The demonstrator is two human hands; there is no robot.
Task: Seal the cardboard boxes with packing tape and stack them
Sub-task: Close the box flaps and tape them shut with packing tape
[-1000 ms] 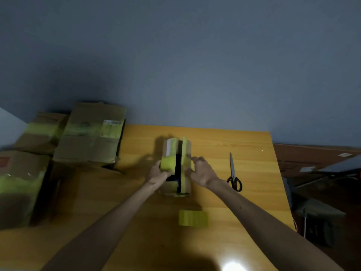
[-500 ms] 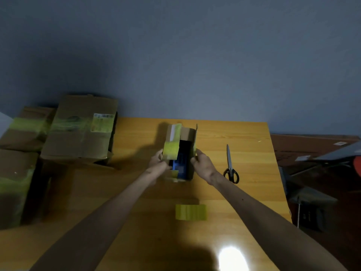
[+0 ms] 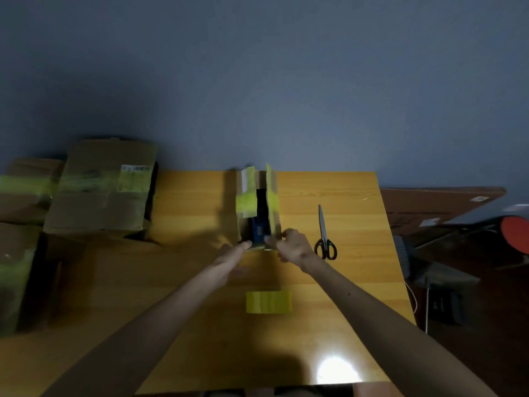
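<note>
A small cardboard box (image 3: 245,204) with strips of yellow tape stands in the middle of the wooden table (image 3: 343,282). Its two top flaps stand apart, and a dark gap with something blue shows between them. My left hand (image 3: 233,252) touches the box's near left corner with straight fingers. At the near right corner, my right hand (image 3: 290,243) grips the right flap's edge. A yellow roll of packing tape (image 3: 268,302) lies on the table nearer to me, between my forearms.
Black-handled scissors (image 3: 325,234) lie to the right of the box. Several larger taped cardboard boxes (image 3: 100,193) sit stacked at the table's left end. Beyond the right edge are flat cardboard (image 3: 429,204) and a chair with a red part (image 3: 515,233).
The flaps, nearly together a second ago, have parted. Both hands slid from the box's sides to its near end. The view has tilted, so everything sits lower.
</note>
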